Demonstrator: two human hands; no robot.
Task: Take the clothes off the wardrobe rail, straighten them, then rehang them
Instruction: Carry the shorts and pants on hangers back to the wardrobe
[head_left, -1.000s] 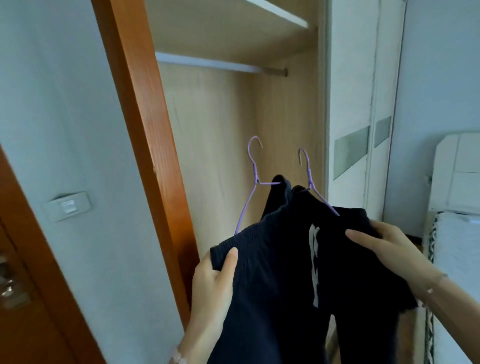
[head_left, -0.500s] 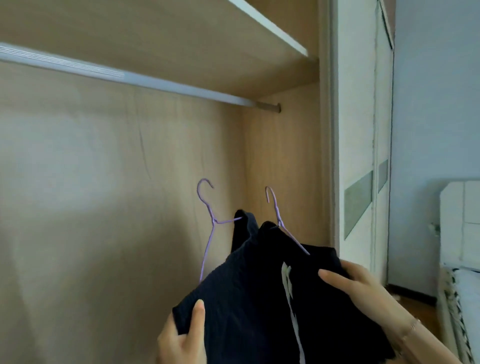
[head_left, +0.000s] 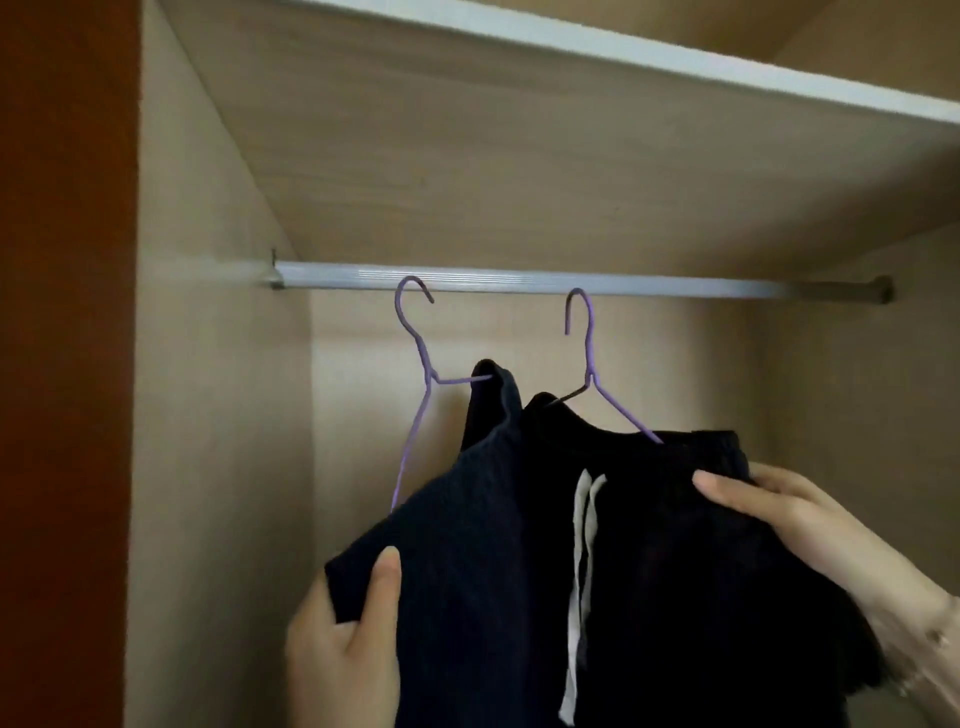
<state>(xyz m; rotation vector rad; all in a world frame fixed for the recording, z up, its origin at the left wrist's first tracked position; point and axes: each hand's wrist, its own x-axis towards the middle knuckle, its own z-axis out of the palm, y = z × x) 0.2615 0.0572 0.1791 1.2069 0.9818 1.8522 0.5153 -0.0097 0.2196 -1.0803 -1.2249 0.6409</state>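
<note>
The left hand (head_left: 343, 634) and right hand (head_left: 789, 514) each pinch the dark clothes (head_left: 649, 571); raise both purple hangers (head_left: 589, 353) evenly until the hooks pass over the rail (head_left: 675, 287).

We see a rail (head_left: 571, 283) of pale metal across the upper middle, finely ribbed along its length, with a dull sheen. Below it, the left hanger (head_left: 415, 353) and the right hanger (head_left: 589, 353) are thin wire in a smooth lilac coating (matt rather than glossy). The left garment (head_left: 467, 519) is dark navy cloth with a fine ribbed texture. The right garment (head_left: 675, 545) is blacker, soft and matt, with a flat off-white woven drawstring (head_left: 582, 545). The shelf (head_left: 519, 171) underside shows pale, matt wood grain, and the frame (head_left: 62, 312) at far left is smooth reddish-brown wood.
</note>
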